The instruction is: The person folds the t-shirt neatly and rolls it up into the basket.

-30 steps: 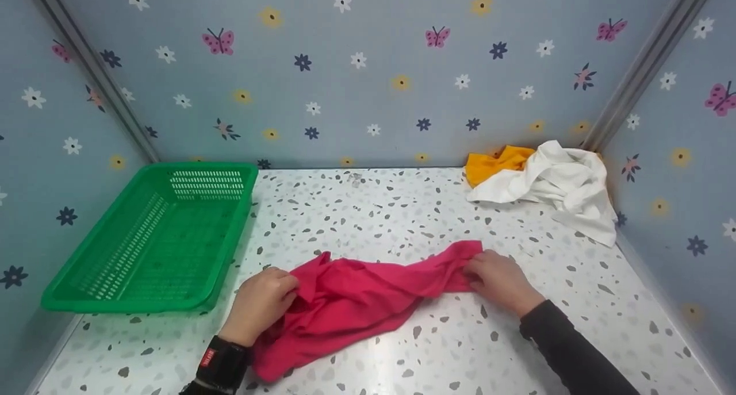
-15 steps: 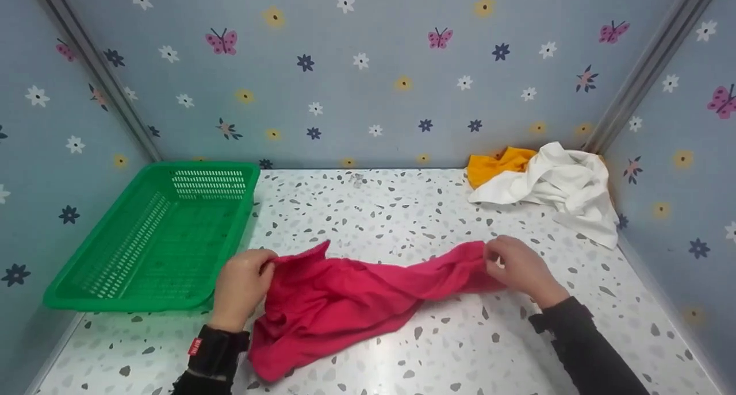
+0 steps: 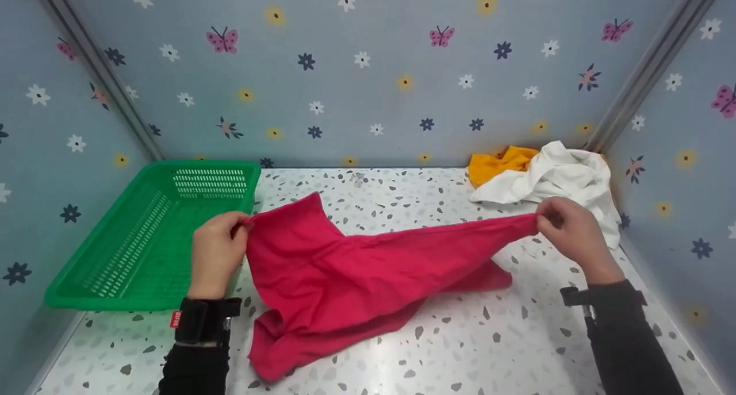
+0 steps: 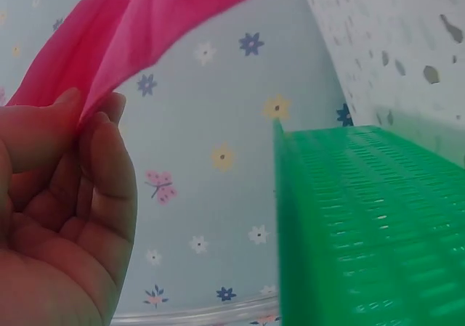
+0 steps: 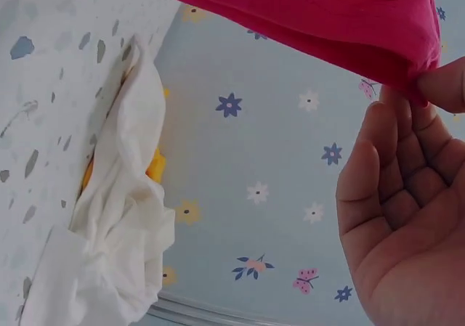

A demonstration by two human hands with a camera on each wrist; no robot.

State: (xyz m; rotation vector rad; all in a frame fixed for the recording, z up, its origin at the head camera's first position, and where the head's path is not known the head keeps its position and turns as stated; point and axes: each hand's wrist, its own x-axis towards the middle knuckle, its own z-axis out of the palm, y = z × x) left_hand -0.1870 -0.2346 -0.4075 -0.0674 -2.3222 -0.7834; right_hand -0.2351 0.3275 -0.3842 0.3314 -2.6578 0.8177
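Observation:
A bright pink garment point(image 3: 368, 274), shirt-like with a seam and a sleeve-like flap at its left, is stretched between both hands. My left hand point(image 3: 218, 251) pinches its upper left corner between thumb and fingers, beside the basket's right rim. The left wrist view shows the pinched pink cloth point(image 4: 109, 57) at the fingertips. On the other side, my right hand point(image 3: 575, 234) pinches the far right end, and in the right wrist view an open fold of the fabric point(image 5: 327, 21) shows there. The garment's lower left part rests crumpled on the speckled table point(image 3: 460, 349).
A green plastic basket point(image 3: 227, 280) with slotted walls stands at the left. In the back right corner lie a crumpled white cloth point(image 3: 566, 173) and a yellow-orange cloth point(image 3: 494, 168) partly behind it. Flower-patterned walls point(image 3: 368, 61) enclose the table at the back and sides.
Both hands have risen and moved apart, left hand to the left, right hand to the right. The garment's upper edge has lifted and been pulled from a bunched heap into a stretched shape.

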